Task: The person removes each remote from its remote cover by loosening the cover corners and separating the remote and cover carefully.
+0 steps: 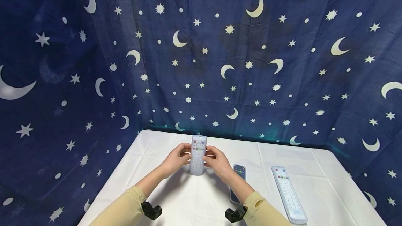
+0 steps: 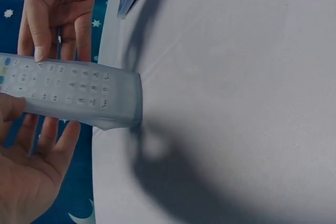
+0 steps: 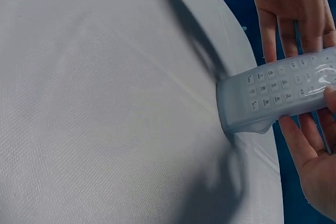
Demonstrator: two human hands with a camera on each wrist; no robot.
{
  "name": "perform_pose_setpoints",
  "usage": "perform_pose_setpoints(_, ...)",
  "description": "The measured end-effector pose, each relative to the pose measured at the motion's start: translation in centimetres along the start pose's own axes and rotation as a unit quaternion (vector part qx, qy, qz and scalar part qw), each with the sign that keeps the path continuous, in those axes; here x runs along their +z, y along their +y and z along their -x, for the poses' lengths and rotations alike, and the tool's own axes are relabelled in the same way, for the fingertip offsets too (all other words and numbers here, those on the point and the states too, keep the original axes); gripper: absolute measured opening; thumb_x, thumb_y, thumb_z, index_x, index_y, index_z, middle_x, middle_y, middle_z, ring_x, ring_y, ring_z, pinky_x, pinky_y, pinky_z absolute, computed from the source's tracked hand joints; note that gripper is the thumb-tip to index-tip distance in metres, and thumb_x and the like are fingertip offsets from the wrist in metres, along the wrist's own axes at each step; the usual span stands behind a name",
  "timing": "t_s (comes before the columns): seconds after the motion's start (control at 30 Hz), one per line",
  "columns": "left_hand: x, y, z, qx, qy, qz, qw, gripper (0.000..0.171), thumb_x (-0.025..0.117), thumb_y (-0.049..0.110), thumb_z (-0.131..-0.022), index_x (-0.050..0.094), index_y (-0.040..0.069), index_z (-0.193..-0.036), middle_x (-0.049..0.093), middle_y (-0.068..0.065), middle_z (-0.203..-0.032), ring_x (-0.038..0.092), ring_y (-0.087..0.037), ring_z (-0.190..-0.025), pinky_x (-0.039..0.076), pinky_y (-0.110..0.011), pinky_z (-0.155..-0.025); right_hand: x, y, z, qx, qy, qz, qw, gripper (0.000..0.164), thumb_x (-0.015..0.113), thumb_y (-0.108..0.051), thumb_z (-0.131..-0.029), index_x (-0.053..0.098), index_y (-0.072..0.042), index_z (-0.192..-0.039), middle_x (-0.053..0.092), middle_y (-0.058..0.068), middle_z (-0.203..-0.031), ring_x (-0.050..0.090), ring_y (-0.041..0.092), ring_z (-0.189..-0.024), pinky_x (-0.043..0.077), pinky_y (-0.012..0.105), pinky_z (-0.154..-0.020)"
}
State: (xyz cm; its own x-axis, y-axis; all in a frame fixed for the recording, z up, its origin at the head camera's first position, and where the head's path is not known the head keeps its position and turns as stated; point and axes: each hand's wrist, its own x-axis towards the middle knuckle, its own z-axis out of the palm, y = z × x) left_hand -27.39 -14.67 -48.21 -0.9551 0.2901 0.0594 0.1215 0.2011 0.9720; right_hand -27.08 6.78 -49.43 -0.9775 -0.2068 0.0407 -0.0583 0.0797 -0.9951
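Observation:
A white remote control [image 1: 198,159] in a clear, bluish cover stands upright on the white table, buttons facing me and its lower end at the cloth. My left hand [image 1: 177,159] holds its left edge, thumb in front and fingers behind. On the opposite edge my right hand [image 1: 218,163] grips it the same way. In the left wrist view the covered remote [image 2: 79,90] lies between both hands, its lower end towards the table. A loose flap of the cover sticks out along one edge in the right wrist view, beside the number keys [image 3: 270,86].
A dark remote [image 1: 240,171] in a pale cover lies partly hidden under my right forearm. Farther right lies a long white remote [image 1: 289,194], also covered. The white table [image 1: 326,177] ends at a blue curtain [image 1: 213,79] with moons and stars.

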Motion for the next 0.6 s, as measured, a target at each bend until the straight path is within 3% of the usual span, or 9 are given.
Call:
perform_pose_setpoints(0.17, -0.3, 0.8, 0.4, -0.083, 0.031, 0.042, 0.9952, 0.041, 0.058, 0.026, -0.104, 0.055, 0.001, -0.136, 0.061, -0.018, -0.128, 0.062, -0.034, -0.115, 0.058, -0.046, -0.088, 0.0, 0.0, 0.3, -0.002, 0.003, 0.008, 1.000, 0.038, 0.065, -0.003, -0.098, 0.059, 0.000, -0.135, 0.060, 0.016, -0.116, 0.060, 0.024, -0.103, 0.057, 0.048, -0.091)
perform_pose_setpoints(0.27, -0.6, 1.2, 0.7, -0.138, 0.031, 0.083, 0.9864, 0.055, 0.059, 0.036, -0.104, 0.051, -0.005, -0.139, 0.058, -0.027, -0.133, 0.065, -0.037, -0.112, 0.060, -0.045, -0.084, -0.1, -0.1, 0.6, -0.007, 0.006, 0.014, 1.000, 0.038, 0.065, -0.003, -0.098, 0.059, 0.000, -0.135, 0.061, 0.016, -0.117, 0.061, 0.025, -0.103, 0.058, 0.046, -0.090)
perform_pose_setpoints(0.37, -0.9, 1.5, 1.1, -0.188, 0.011, 0.127, 0.9739, 0.067, 0.059, 0.042, -0.103, 0.045, -0.010, -0.143, 0.052, -0.034, -0.139, 0.068, -0.036, -0.108, 0.060, -0.042, -0.083, -0.2, -0.2, 0.9, -0.019, 0.001, 0.024, 1.000, 0.037, 0.065, -0.003, -0.097, 0.060, -0.001, -0.134, 0.062, 0.016, -0.118, 0.062, 0.025, -0.104, 0.058, 0.043, -0.090)
perform_pose_setpoints(0.47, -1.1, 1.7, 1.4, -0.218, -0.011, 0.165, 0.9618, 0.076, 0.058, 0.047, -0.103, 0.042, -0.015, -0.144, 0.051, -0.036, -0.138, 0.070, -0.034, -0.104, 0.060, -0.038, -0.084, -0.2, -0.4, 1.3, -0.029, -0.006, 0.039, 0.999, 0.036, 0.067, -0.003, -0.096, 0.062, -0.004, -0.132, 0.064, 0.014, -0.119, 0.062, 0.025, -0.105, 0.057, 0.041, -0.090)
perform_pose_setpoints(0.6, -1.3, 1.9, 1.6, -0.236, -0.026, 0.203, 0.9500, 0.078, 0.059, 0.049, -0.102, 0.046, -0.018, -0.138, 0.063, -0.029, -0.120, 0.072, -0.025, -0.094, 0.059, -0.031, -0.082, -0.1, -0.4, 1.6, -0.044, -0.014, 0.071, 0.996, 0.032, 0.069, -0.005, -0.095, 0.066, -0.007, -0.126, 0.067, 0.009, -0.117, 0.062, 0.025, -0.107, 0.054, 0.040, -0.090)
